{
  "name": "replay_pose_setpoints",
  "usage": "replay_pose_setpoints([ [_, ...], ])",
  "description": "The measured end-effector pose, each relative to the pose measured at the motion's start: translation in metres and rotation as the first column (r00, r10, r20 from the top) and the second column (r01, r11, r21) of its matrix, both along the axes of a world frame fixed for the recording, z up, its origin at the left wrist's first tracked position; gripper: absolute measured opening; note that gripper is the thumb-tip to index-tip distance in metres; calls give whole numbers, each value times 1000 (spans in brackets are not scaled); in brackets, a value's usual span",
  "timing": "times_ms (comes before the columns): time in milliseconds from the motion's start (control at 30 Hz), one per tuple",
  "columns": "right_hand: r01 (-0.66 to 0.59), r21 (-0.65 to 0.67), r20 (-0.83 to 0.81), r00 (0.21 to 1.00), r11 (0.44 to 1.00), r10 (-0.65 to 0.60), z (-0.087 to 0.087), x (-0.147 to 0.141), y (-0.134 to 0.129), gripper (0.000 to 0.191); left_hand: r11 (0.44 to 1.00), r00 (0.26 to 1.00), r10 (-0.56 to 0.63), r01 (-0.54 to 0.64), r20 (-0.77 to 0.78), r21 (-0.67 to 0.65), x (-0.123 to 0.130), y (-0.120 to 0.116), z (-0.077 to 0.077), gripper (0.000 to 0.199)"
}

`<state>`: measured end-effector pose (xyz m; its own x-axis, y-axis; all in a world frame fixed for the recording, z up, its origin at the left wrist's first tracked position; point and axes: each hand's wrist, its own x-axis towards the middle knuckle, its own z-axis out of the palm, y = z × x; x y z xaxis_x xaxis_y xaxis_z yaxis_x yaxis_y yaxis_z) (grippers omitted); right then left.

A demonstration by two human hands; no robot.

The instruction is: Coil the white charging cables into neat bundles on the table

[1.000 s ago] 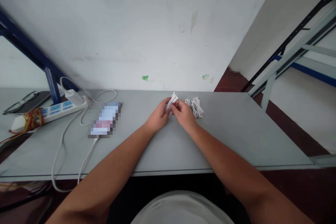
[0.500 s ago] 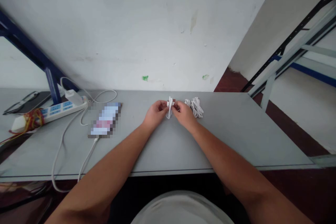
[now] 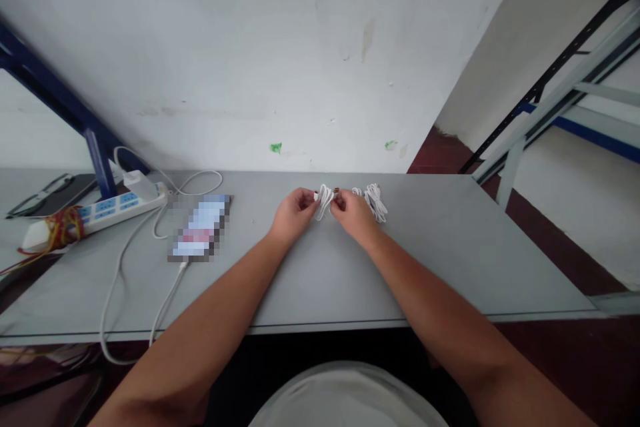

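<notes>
A coiled white cable (image 3: pixel 325 197) is held between my two hands, over the far middle of the grey table. My left hand (image 3: pixel 296 212) pinches its left side, where a white connector end shows above the fingertips. From the right, my right hand (image 3: pixel 353 213) has its fingers closed on the other side of the coil. A small reddish bit shows by those right fingertips, too small to name. Just beyond my right hand lie more bundled white cables (image 3: pixel 376 203), partly hidden by that hand.
To the left lies a phone (image 3: pixel 203 227) with a blurred screen and a charging cable. A white power strip (image 3: pixel 115 210) with a plugged-in charger (image 3: pixel 140 185) stands behind it, beside glasses on a dark flat item (image 3: pixel 63 193). The wall (image 3: pixel 330 67) borders the grey table (image 3: pixel 450 253).
The coil has turned and spread, so its loops now show wider between my hands. Both hands stay in nearly the same place.
</notes>
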<state>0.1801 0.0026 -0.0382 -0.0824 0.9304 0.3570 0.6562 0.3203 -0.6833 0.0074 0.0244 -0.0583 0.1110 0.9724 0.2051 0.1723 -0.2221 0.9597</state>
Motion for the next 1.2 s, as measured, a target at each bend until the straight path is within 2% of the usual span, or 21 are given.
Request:
replay_pose_setpoints([
  [267, 114, 13, 16, 993, 993, -114, -3, 10, 8, 14, 996, 999, 39, -41, 27, 75, -8, 8, 1, 18],
  [467, 186, 23, 58, 981, 982, -187, -3, 15, 10, 14, 997, 997, 40, -44, 72, 60, -11, 12, 0, 12],
  [567, 170, 9, 85, 982, 985, -170, -5, 12, 10, 15, 998, 997, 38, -41, 67, 54, -11, 12, -1, 12],
  [733, 120, -38, 210, 971, 992, -109, -8, 3, 8, 16, 999, 1000, -11, 12, 18, -45, -12, 16, -11, 20],
  [833, 115, -62, 256, 962, 991, -96, -8, 1, 6, 19, 999, 1000, -15, 16, 8, -41, -13, 18, -16, 23],
  [1067, 102, -58, 216, 972, 993, -87, -7, 5, 6, 20, 1000, 999, -27, 27, -19, -6, -14, 18, -16, 21],
  [1200, 31, -24, 202, 979, 999, -25, -4, 5, 3, 16, 996, 997, -80, 80, -3, 41, -16, 15, -11, 18],
])
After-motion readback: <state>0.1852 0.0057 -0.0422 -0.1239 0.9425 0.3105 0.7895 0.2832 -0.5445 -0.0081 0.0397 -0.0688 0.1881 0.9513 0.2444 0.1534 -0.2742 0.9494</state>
